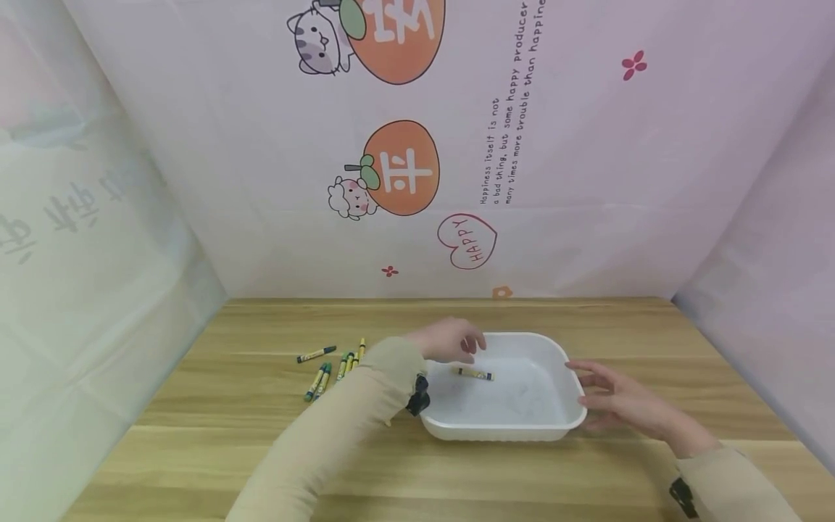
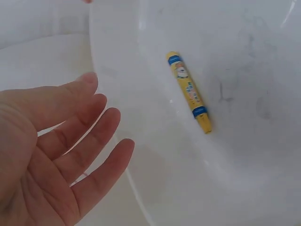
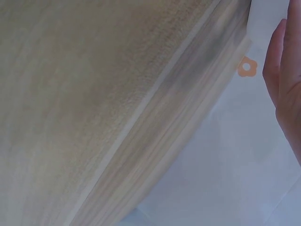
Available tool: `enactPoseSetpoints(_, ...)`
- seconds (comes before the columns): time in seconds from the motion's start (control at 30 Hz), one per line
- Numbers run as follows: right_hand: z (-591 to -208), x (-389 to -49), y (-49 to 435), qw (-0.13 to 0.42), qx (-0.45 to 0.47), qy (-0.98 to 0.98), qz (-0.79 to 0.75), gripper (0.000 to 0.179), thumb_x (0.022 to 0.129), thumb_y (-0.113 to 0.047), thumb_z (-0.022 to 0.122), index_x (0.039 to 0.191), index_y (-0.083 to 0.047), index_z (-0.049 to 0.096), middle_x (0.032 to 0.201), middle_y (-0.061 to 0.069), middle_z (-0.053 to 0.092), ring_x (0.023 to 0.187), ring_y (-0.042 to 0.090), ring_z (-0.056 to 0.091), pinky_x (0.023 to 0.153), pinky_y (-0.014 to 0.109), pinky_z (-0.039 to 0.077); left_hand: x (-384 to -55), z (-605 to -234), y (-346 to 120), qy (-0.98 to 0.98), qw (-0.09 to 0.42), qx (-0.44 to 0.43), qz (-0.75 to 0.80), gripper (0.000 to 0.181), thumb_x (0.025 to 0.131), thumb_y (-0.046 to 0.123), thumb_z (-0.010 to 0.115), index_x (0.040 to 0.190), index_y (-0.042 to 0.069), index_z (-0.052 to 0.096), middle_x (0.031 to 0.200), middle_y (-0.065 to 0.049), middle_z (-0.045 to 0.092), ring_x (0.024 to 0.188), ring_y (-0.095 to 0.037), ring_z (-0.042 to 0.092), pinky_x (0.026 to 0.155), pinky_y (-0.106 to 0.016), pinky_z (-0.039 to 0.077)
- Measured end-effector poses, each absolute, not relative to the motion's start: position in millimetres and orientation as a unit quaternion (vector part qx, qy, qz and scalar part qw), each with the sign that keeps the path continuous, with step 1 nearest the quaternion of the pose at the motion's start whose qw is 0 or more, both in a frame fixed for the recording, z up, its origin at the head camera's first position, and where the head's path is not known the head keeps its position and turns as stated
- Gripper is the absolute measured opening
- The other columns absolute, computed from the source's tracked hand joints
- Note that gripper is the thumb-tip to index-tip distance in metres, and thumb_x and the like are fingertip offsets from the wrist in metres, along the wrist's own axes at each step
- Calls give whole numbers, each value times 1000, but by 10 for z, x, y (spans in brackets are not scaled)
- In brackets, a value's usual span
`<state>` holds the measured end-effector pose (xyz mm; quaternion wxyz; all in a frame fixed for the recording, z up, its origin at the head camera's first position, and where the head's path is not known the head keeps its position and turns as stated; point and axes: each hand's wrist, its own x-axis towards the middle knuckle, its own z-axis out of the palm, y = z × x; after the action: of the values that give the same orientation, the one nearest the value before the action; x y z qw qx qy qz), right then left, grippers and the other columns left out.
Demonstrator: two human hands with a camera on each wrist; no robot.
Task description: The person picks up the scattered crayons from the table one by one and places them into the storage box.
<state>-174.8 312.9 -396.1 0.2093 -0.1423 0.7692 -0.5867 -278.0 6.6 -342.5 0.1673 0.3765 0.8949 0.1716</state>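
Note:
A white plastic tray sits on the wooden table, and one yellow crayon with blue bands lies on its floor near the left end. My left hand hovers over the tray's left rim, fingers loosely bent and apart, holding nothing. In the left wrist view its fingertips overlap the rim, a short way from the crayon. My right hand rests its fairly straight fingers against the right end of the tray, fingertips at the rim. The right wrist view catches only part of this hand beside the white tray.
Several more crayons lie in a loose group on the table left of the tray, partly behind my left sleeve. A single dark-banded crayon lies apart behind them. White printed sheets wall in the table's back and sides.

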Motion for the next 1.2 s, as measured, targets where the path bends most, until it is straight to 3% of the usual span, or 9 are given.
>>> enactPoseSetpoints(0.33, -3960, -1748, 3140, 209, -149, 767, -588, 57, 94, -9, 50, 142, -3, 21, 131, 48, 21, 99, 24, 62, 76, 45, 55, -2758, -3226, -552, 888, 121, 369, 247, 29, 84, 13, 66, 113, 6, 62, 108, -8, 65, 99, -18, 61, 87, -29, 50)
enactPoseSetpoints(0.63, -3960, -1748, 3148, 215, -164, 759, -592, 51, 95, -10, 48, 140, -22, 30, 130, 49, 18, 98, 20, 63, 76, 44, 55, -2624, -3280, -1222, 912, 71, 295, 277, 30, 84, 17, 66, 113, 8, 61, 108, -8, 65, 99, -20, 61, 90, -37, 50)
enactPoseSetpoints(0.8, -3971, -1752, 3147, 217, -165, 757, -594, 49, 95, -10, 48, 135, -35, 34, 130, 49, 17, 98, 20, 63, 77, 44, 55, -2521, -3408, -1527, 918, 62, 254, 299, 31, 84, 14, 65, 112, 3, 61, 105, -10, 65, 97, -22, 61, 88, -38, 50)
enactPoseSetpoints(1.07, -3968, -1750, 3155, 219, -161, 761, -590, 49, 95, -10, 49, 136, -32, 33, 131, 47, 18, 99, 21, 63, 77, 45, 55, -2378, -3681, -1694, 910, 66, 277, 302, 28, 83, 7, 67, 110, 0, 62, 106, -17, 64, 96, -26, 61, 80, -32, 54)
enactPoseSetpoints(1.2, -3977, -1751, 3147, 218, -160, 762, -589, 51, 95, -11, 49, 140, -22, 31, 131, 48, 17, 99, 22, 63, 77, 45, 55, -2326, -3808, -1657, 900, 85, 303, 300, 30, 82, 7, 68, 110, 0, 61, 105, -15, 64, 97, -26, 61, 79, -29, 53)
